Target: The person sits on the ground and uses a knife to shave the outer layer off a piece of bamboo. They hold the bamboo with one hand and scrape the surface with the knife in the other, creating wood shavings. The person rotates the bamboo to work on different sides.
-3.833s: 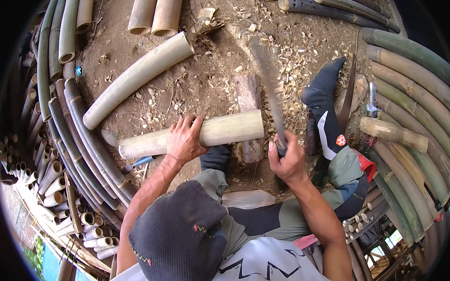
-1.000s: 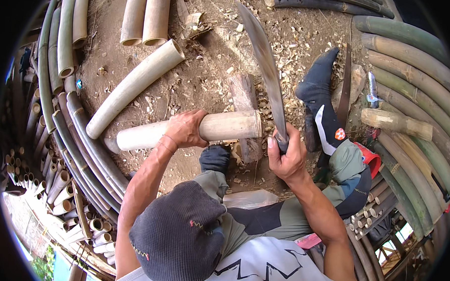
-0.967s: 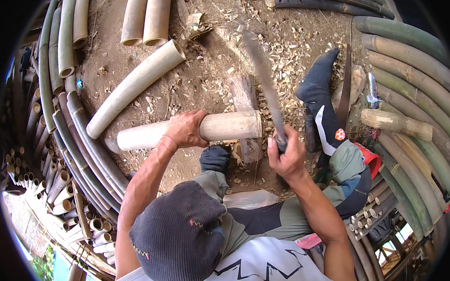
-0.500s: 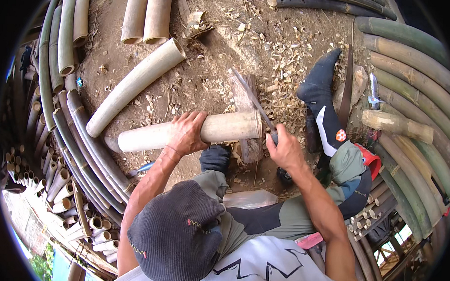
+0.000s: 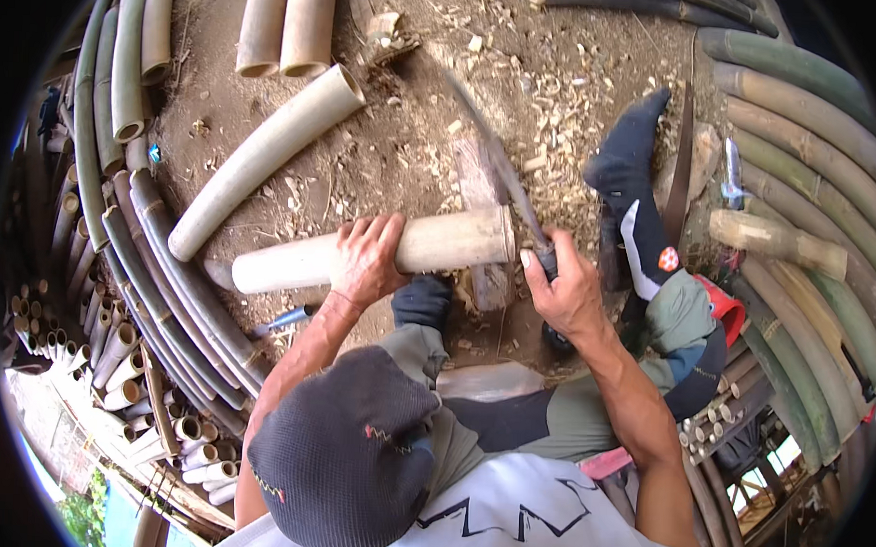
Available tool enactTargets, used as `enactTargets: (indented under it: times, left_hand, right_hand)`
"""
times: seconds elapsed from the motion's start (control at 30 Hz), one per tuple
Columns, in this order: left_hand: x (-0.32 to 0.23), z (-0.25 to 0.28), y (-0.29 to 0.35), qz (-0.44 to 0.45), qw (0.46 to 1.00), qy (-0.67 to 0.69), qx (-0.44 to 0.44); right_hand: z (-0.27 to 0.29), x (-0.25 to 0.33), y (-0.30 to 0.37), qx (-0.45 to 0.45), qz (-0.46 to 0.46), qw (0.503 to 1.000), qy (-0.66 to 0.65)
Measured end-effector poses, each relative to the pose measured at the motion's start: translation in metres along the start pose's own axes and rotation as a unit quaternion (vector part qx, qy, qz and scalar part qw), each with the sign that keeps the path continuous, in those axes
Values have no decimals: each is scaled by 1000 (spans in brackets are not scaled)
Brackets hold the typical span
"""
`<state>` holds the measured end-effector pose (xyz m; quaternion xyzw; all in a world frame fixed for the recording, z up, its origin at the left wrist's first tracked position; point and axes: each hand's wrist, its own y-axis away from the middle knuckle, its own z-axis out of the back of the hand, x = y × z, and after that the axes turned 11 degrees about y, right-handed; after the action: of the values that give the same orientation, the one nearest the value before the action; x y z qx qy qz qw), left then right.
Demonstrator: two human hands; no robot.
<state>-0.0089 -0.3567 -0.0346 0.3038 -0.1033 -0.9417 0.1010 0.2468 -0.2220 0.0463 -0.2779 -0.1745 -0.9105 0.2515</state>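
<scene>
My left hand is wrapped over the middle of a pale, scraped bamboo section, pressing it down as it lies crosswise before me. Under its right end is a wooden block. My right hand grips the dark handle of a machete, whose long blade tilts up and away to the left. The blade runs close by the bamboo's right end; I cannot tell whether they touch. Behind lies another pale bamboo section, apart from both hands.
Wood chips litter the dirt floor. Green and dark bamboo poles line the right side, more poles the left. A short wooden mallet-like piece rests on the right poles. My outstretched foot is right of the block.
The machete has swung, its blade now blurred and tipped a little higher, as my right hand turned and shifted slightly right. My left hand still holds the bamboo section in nearly the same place.
</scene>
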Motion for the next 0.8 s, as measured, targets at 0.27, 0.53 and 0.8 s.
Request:
enactTargets:
  times: [0.27,0.53,0.8]
  left_hand:
    - [-1,-1,-6,-4,999,-25,24]
    - [11,48,-49,59,955,20,290]
    - [21,39,-48,16,967,48,251]
  right_hand:
    - [-28,-51,-1,138,-72,984,83]
    - [-24,-40,19,98,-93,989,51]
    - [-5,17,14,-114,65,991,0]
